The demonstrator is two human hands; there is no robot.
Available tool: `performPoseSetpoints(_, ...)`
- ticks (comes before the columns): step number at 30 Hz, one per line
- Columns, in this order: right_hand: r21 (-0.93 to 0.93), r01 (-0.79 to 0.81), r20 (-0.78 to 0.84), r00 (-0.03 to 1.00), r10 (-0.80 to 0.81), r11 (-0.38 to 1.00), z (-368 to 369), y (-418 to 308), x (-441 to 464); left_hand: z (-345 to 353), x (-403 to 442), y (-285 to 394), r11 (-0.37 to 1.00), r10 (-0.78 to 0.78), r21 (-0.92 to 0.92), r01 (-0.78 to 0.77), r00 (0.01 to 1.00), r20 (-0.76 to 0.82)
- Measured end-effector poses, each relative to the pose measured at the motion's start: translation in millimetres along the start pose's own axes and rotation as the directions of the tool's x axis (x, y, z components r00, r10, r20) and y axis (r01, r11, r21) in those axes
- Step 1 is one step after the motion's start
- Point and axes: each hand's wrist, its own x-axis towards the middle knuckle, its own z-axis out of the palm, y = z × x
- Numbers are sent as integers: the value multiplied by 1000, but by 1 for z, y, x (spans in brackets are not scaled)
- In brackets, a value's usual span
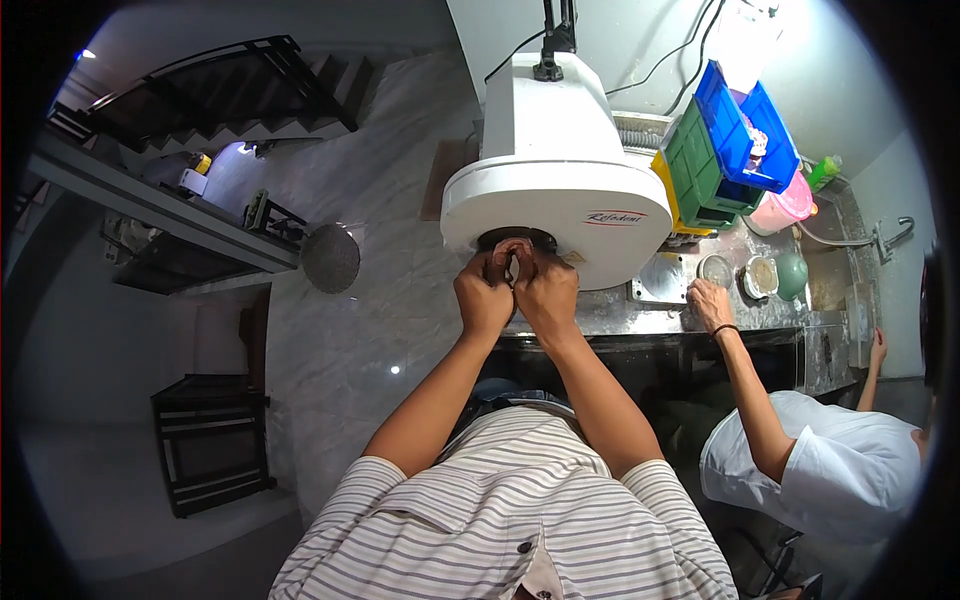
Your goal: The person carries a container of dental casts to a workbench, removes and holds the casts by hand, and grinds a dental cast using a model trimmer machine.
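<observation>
Both of my hands meet in front of the white machine [560, 200], at the dark round opening [543, 239] in its front. Between my fingertips is a small pinkish, arch-shaped piece [514, 245], which looks like a denture; the fingers cover much of it. My left hand [484, 294] has its fingers closed on the left side of the piece. On the other side, my right hand [547, 294] is closed on it too, thumbs close together. Whether the piece touches anything inside the opening, I cannot tell.
At right, a co-worker's hand [710, 302] is by a round dish [715, 270] on the metal counter [600, 318]. Further along are a white tub [760, 277], a green bowl [791, 276], a pink bucket [785, 208] and a tap [893, 236]. Blue bin [775, 165] and green bin [695, 160] stand behind.
</observation>
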Motion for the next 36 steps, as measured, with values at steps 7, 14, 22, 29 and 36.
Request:
performPoseSetpoints(7,-27,-19,3,1000,20,999,-1,0,-1,2,1,5,1000,12,-16,-12,1000,-11)
performPoseSetpoints(14,107,-38,143,989,22,994,-24,-15,-1,-7,-3,-6,972,230,-31,-231,973,-29)
performPoseSetpoints(22,111,-86,248,967,56,990,-31,-14,2,-6,-4,-1,988,107,-109,-106,994,-3)
performPoseSetpoints(29,203,-140,196,976,100,969,-25,-26,7,-4,2,-6,991,28,-134,-30,999,-16)
performPoseSetpoints(36,147,-177,157,976,154,973,-15,-20,4,4,5,-3,993,53,-97,-64,992,-112)
